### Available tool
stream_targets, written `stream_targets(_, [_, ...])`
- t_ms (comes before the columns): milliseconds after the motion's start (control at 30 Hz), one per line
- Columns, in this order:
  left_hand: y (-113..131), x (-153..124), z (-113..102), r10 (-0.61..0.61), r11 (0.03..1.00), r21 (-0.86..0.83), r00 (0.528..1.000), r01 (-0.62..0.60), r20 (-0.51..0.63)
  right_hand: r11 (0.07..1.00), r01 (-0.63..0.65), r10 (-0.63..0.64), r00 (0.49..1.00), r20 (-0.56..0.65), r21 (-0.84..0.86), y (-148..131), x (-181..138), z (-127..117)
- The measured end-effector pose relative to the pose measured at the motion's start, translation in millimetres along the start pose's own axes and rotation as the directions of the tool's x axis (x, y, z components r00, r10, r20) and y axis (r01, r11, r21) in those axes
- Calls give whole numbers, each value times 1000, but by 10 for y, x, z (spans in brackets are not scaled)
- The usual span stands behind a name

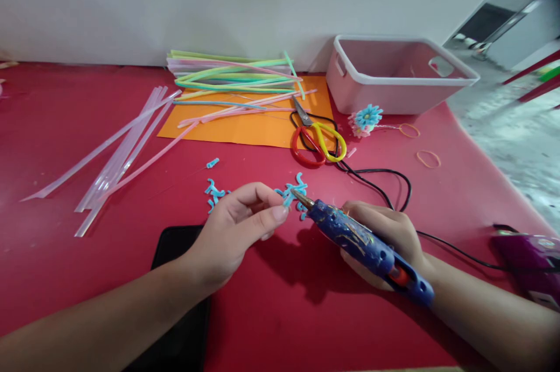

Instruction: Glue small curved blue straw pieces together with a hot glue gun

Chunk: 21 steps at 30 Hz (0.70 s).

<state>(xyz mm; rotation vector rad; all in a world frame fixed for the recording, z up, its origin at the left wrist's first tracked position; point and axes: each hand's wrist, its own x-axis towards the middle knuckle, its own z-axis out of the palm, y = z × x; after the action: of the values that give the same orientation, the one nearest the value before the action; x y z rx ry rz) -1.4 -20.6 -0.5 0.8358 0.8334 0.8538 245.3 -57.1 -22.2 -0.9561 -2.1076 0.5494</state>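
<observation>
My left hand (238,226) pinches a small blue curled straw piece (292,191) between thumb and fingers, just above the red table (65,255). In my right hand (385,238) is a blue hot glue gun (367,246), gripped round its body, with its metal nozzle touching the straw piece. A few more blue curled straw bits (214,192) lie on the table just left of my left hand. A black cord (385,176) runs from the gun toward the back.
Clear straws (118,153) lie at left. Coloured straws (231,77) rest on an orange sheet (245,127) at the back, with red and yellow scissors (317,141). A white bin (394,74), a straw flower (366,119), rubber bands (427,158), a purple glue gun (531,261) and a black phone (175,302) are nearby.
</observation>
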Motion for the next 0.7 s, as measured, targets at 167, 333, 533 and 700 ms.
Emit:
stream_targets(167, [4, -4, -12, -2, 1000, 3, 1000, 2, -5, 1000, 16, -16, 1000, -11, 9, -6, 13, 5])
stream_targets(333, [-2, 6, -10, 1, 1000, 5, 1000, -1, 10, 1000, 25, -25, 1000, 18, -2, -39, 66, -23])
stream_targets(533, [-5, 1, -7, 0, 1000, 6, 1000, 0, 22, 1000, 19, -19, 999, 37, -3, -26, 42, -24])
stream_targets(700, [-11, 8, -6, 5, 1000, 15, 1000, -5, 28, 1000, 29, -29, 998, 47, -8, -19, 23, -22])
